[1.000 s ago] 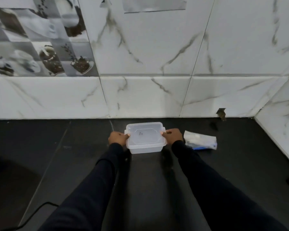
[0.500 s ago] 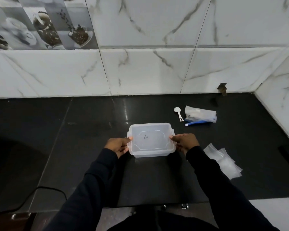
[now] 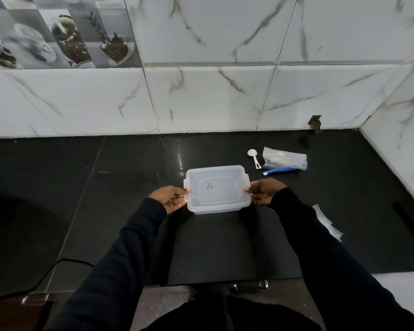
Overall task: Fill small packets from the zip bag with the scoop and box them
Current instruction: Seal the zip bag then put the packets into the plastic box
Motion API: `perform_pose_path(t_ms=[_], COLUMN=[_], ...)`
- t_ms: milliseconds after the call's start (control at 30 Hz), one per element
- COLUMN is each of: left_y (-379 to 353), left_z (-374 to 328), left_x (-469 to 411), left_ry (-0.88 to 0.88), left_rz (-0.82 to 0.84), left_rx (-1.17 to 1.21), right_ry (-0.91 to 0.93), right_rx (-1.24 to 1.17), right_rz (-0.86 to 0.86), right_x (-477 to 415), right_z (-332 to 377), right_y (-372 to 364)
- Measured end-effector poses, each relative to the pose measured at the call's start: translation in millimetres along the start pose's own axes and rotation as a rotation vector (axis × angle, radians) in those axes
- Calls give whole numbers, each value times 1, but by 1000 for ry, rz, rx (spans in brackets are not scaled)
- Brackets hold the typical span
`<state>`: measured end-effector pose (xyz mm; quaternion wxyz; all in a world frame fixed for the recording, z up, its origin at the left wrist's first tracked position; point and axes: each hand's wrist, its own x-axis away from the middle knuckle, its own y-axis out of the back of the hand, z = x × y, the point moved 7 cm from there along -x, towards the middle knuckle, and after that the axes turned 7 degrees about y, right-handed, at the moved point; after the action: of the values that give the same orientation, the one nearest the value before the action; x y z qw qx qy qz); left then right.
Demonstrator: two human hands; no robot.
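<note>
A translucent, round-cornered plastic box (image 3: 216,187) is pinched at its clipped ends by the left grip (image 3: 171,199) and right grip (image 3: 263,192), over the glossy black bench (image 3: 129,187). It has been drawn back from the marble wall (image 3: 201,99).

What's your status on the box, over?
Ends gripped: left hand and right hand on the box. Lid on. Beyond it the scoop and zip bag; packets by right sleeve, all untouched.
</note>
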<state>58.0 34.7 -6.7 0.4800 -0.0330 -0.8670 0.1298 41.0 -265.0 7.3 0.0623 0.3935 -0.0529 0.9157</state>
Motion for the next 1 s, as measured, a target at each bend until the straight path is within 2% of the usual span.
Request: perform_pose_path(t_ms=[167,300,367,467,567,633,733,900,1000], left_y=[-13,-11,-8,-6,-14,-11,-1,6,8], left_z=[-14,-21,-23,-19,20,51,80,93,97], left_x=[5,16,27,55,81,77,55,33,28], left_ry=[-82,-260,-433,-789,-1075,-1094,-1038,-951,-1014], left_rz=[134,117,59,-144,-156,-172,-210,-208,-257], left_rx=[-86,-220,-382,-741,-971,-1133,-1235,-1251,-1361], right_ry=[37,277,468,685,867,960,1013,1008,985], right_rx=[-53,84,247,455,605,727,810,950,1086], right_rz=[54,86,56,3,-28,-41,-79,-137,-140], right_x=[7,14,21,42,61,61,40,23,15], right_z=[17,32,37,24,-11,-35,-64,-82,-84], right_y=[-1,-2,5,16,19,17,16,7,3])
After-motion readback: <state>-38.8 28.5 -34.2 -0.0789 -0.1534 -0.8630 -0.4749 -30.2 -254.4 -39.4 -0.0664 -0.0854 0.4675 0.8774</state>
